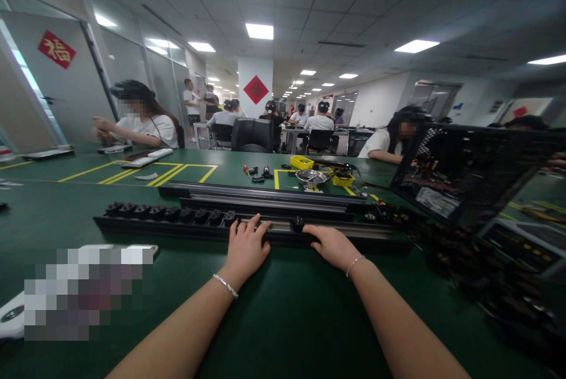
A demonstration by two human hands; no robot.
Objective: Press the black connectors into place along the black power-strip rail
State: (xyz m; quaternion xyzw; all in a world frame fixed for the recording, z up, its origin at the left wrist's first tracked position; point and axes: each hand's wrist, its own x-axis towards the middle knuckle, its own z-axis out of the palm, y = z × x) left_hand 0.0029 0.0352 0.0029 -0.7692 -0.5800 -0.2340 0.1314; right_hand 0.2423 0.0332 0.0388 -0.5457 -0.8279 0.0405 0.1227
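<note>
A long black metal channel [283, 237] lies across the table in front of me. Its left half holds a row of several small black socket-like modules [177, 214]. My left hand [248, 246] rests on the channel with its fingers spread, the fingertips beside the rightmost module of that row. Farther right, my right hand [333, 244] has thumb and fingers closed on a single black socket module [298, 224], which sits in the channel apart from the row. The fingers partly hide where the module meets the channel.
Behind lie more black channels [256, 193], a metal bowl [311, 177], a yellow bin [302, 161] and small tools [254, 174]. An open black case [469, 172] and a heap of dark parts [477, 273] stand right. A blurred-out white object [17, 311] lies left. Co-workers sit across the table.
</note>
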